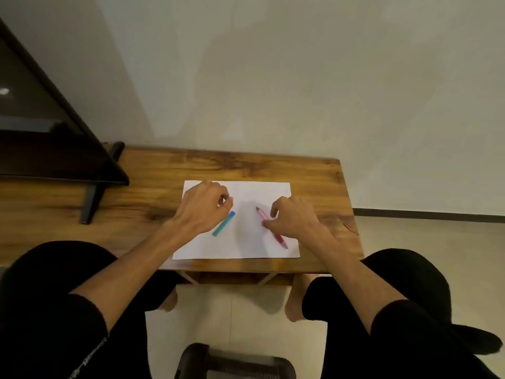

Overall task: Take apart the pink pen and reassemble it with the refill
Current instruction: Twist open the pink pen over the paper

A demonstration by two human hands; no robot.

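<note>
Right hand [293, 217] settles its fingertips on the slim pink plastic pen [271, 227], lying whole on white paper [246, 242]; grip unclear. Left hand [203, 207], loosely curled and empty, hovers above a teal marker [223, 223]. Best practice: pinch mid-barrel, lift clear, then unscrew.

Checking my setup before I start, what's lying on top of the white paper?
A pink pen and a teal pen lie on the paper. Both hands hover there, hiding parts of each.
</note>
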